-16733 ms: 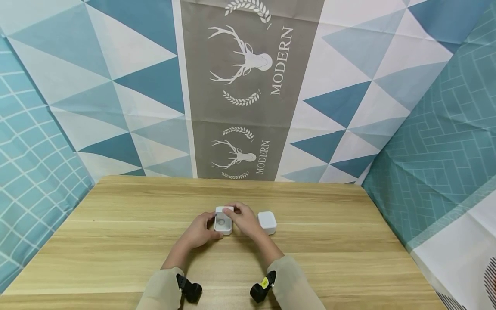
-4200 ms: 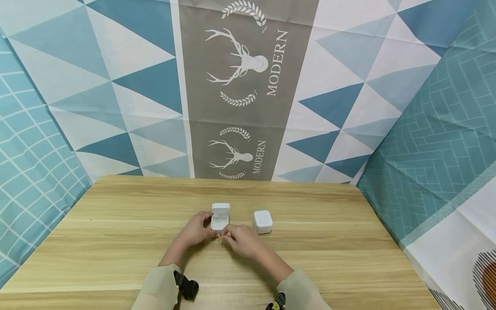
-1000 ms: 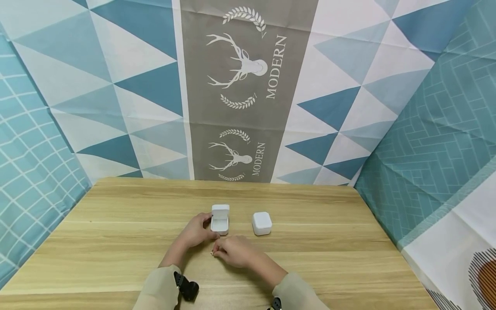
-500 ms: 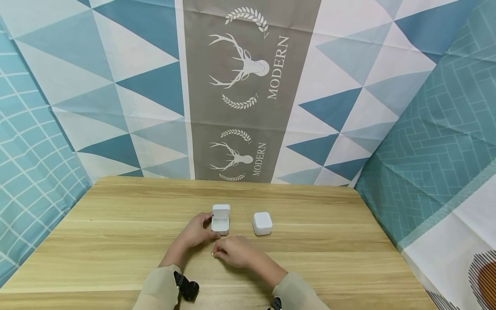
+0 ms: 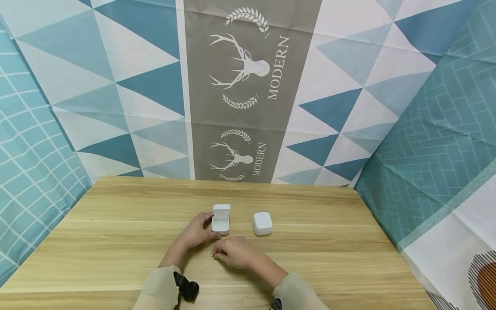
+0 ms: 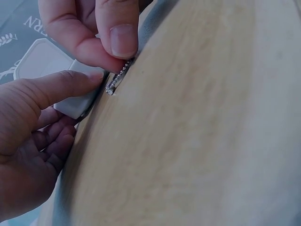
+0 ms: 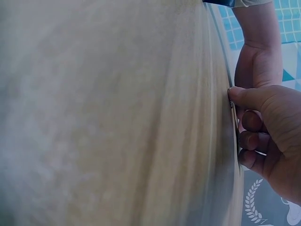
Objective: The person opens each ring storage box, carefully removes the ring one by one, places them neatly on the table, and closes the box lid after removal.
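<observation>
A small white box (image 5: 220,225) stands with its lid raised and a pale interior. My left hand (image 5: 195,231) grips it from the left, the thumb along its near side; in the left wrist view that thumb lies against the white box (image 6: 77,101). Nearer the front, my right hand (image 5: 235,252) pinches a small shiny ring (image 5: 211,254) between thumb and finger, low over the table. The ring (image 6: 117,79) shows a row of clear stones in the left wrist view, touching or nearly touching the wood. In the right wrist view my right hand (image 7: 277,127) mostly hides it.
A second white box (image 5: 262,224), closed, stands to the right of the one with the raised lid. The wooden table (image 5: 329,258) ends at the back against a patterned cloth (image 5: 248,107), with blue-green cloths at both sides.
Since the earliest frame, the box lid has come into a raised position and my right hand has moved from the lid toward the front, now with the ring. Over the last second almost nothing moved.
</observation>
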The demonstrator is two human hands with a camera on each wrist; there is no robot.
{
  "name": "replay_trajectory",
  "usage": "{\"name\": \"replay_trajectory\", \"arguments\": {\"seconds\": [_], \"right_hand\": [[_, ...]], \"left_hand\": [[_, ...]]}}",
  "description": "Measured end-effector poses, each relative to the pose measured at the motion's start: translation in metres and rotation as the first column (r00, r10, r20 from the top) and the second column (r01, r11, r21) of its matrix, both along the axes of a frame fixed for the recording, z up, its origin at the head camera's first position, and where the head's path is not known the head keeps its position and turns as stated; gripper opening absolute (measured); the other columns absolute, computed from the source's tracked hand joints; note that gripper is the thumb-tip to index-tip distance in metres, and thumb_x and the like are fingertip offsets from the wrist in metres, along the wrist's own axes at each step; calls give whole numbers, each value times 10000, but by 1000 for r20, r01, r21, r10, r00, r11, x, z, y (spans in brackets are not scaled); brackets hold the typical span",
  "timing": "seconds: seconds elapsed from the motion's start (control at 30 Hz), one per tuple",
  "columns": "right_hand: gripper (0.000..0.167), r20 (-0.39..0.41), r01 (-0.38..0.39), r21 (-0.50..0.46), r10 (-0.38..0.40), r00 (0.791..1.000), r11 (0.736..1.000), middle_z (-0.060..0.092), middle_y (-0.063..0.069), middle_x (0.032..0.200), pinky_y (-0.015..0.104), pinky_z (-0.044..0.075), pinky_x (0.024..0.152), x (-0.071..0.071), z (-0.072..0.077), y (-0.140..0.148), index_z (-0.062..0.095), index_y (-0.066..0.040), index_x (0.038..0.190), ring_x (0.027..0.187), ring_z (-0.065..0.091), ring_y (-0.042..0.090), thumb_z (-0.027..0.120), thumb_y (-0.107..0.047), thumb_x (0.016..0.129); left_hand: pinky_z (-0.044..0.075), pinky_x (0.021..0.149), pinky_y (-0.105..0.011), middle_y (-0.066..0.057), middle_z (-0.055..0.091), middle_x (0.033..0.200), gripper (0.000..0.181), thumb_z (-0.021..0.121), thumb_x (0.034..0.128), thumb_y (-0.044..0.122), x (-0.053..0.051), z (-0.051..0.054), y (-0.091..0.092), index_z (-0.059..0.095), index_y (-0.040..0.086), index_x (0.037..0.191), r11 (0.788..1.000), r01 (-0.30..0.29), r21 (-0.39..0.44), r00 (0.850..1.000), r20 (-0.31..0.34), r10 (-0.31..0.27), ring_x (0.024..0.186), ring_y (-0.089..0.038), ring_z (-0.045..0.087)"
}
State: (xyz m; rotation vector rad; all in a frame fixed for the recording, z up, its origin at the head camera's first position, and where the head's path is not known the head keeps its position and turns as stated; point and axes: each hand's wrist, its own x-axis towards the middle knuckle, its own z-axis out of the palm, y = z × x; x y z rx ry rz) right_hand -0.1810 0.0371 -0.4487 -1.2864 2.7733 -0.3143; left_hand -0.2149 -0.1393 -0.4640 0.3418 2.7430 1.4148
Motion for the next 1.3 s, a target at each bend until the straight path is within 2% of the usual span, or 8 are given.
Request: {"name": "replay_trajectory", "arguments": {"seconds": [0.2,0.33,0.43,0.57,0.7,0.83,1.03,1.3], "right_hand": [[119,66,46,-99,-40,997,994,641,-166,727,98,374,536,-3,4,1,674,-239,941,602,482,-71,579,-306,919],[144,93,143,-274,-121,988,951,571,-106,666,108,355,500,-10,11,5,673,-175,935,555,412,-38,569,-274,925],[142,116,229,-419,-198,973,878,585,-76,721,116,397,540,-16,15,7,673,-151,935,610,449,-20,581,-258,918],[140,198,331,-580,-265,944,745,614,-5,790,145,452,595,-22,19,6,676,-99,946,684,514,45,600,-209,906],[199,317,438,-654,-302,899,617,627,49,850,163,479,641,-29,20,3,662,-47,1000,744,547,88,606,-211,903],[298,410,527,-664,-331,850,530,628,85,946,192,493,703,-35,22,0,618,-26,1109,828,564,125,595,-248,912],[369,502,611,-638,-348,792,469,620,95,1026,286,499,810,-43,24,-2,581,-26,1175,927,569,178,567,-298,926],[391,616,679,-598,-297,729,426,623,94,1071,308,503,843,-51,21,-4,584,-18,1167,979,566,182,556,-325,927]], "left_hand": [[377,1056,-487,-189,566,1209,715,809,698,140,-1,-2,-2,491,-65,1304,1000,-10,15,1000,13,10,1203,-353,498],[383,1051,-492,-197,557,1224,722,809,703,164,0,-2,-4,488,-62,1309,999,-15,31,1000,23,14,1212,-363,491],[375,1054,-499,-180,573,1201,750,824,687,198,1,-2,-4,491,-51,1311,999,-22,24,999,24,21,1202,-347,497],[368,1062,-496,-167,583,1178,761,834,670,192,1,-2,-4,497,-44,1310,999,-28,37,999,35,27,1198,-337,500],[376,1058,-488,-172,580,1170,760,838,660,171,1,-3,-4,499,-55,1302,997,-24,68,999,39,22,1196,-349,504],[396,1045,-479,-160,583,1154,759,843,653,170,0,-5,-4,506,-51,1297,996,-25,83,999,32,22,1178,-338,519],[406,1033,-476,-143,590,1139,758,845,653,192,0,-8,-4,515,-39,1294,996,-21,83,1000,15,20,1147,-307,533],[411,1032,-473,-148,580,1163,754,847,648,178,1,-7,-1,517,-41,1289,994,-25,108,999,25,23,1164,-319,528]]}}
